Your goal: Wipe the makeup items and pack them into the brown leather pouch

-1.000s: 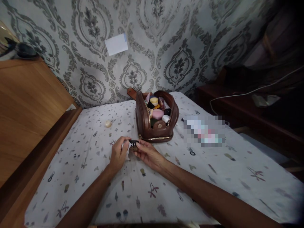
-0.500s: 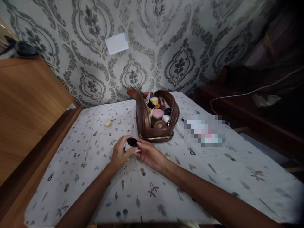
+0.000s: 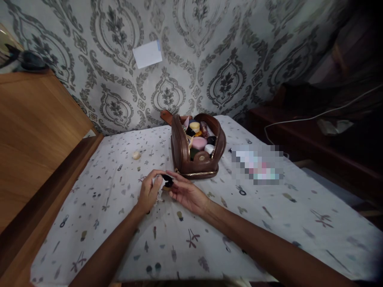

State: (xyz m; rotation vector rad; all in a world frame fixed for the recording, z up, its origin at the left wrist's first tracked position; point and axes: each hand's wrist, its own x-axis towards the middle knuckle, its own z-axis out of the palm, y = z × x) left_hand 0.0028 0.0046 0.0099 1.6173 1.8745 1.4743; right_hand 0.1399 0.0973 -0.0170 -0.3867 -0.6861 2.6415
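Surfaces and finishes. Table: overlaid to its edges with printed cloth, matt and slightly creased. Toward the far edge, a bag of smooth brown leather or leather-like material with a soft sheen; its zip and snap button look like metal, gold-toned and shiny. Inside it, a pink item, smooth, and a white lid, apparently smooth plastic. Nearer the front edge, a black case, smooth and hard-looking, beside a thin, crumpled white tissue. Beyond the left edge, a cabinet of smooth, grained wood with a low sheen. Past the far edge, patterned wallpaper bearing a flat, matt paper sheet.
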